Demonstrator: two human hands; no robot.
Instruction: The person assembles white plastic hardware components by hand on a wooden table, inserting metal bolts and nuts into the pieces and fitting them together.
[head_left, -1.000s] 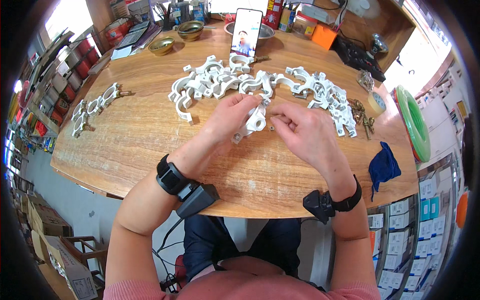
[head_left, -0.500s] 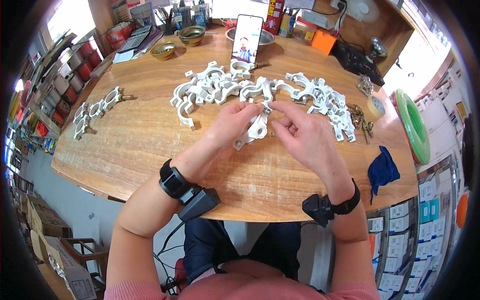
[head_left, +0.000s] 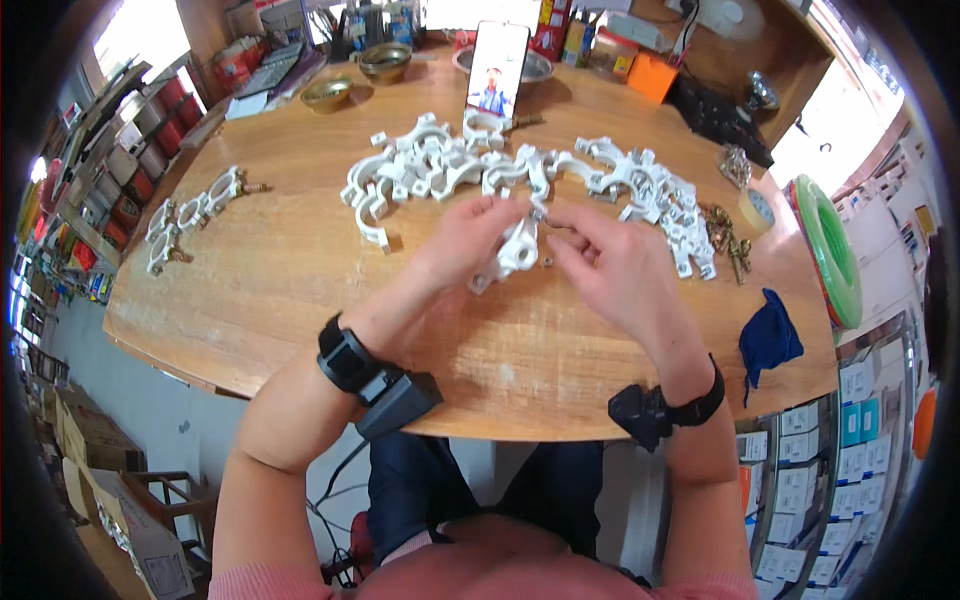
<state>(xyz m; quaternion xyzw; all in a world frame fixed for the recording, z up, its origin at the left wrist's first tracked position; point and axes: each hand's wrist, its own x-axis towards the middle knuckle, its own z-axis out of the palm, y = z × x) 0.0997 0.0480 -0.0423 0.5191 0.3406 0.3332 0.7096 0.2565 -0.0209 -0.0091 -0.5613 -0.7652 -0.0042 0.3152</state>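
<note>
My left hand grips a white plastic pipe clamp just above the wooden table. My right hand meets it from the right, with fingertips pinched at the top of the clamp around something small that I cannot make out. A small dark screw lies on the wood between the hands. Right behind them sprawls a pile of white pipe clamps. A few assembled clamps lie apart at the far left.
A phone stands upright at the back, by two brass bowls and an orange box. Brass screws and a tape roll lie right. A blue cloth and green hose coil sit near the right edge.
Both hands have stayed on the clamp and shifted a little; the right fingertips now work at its top end. The clamp piles have not moved.
</note>
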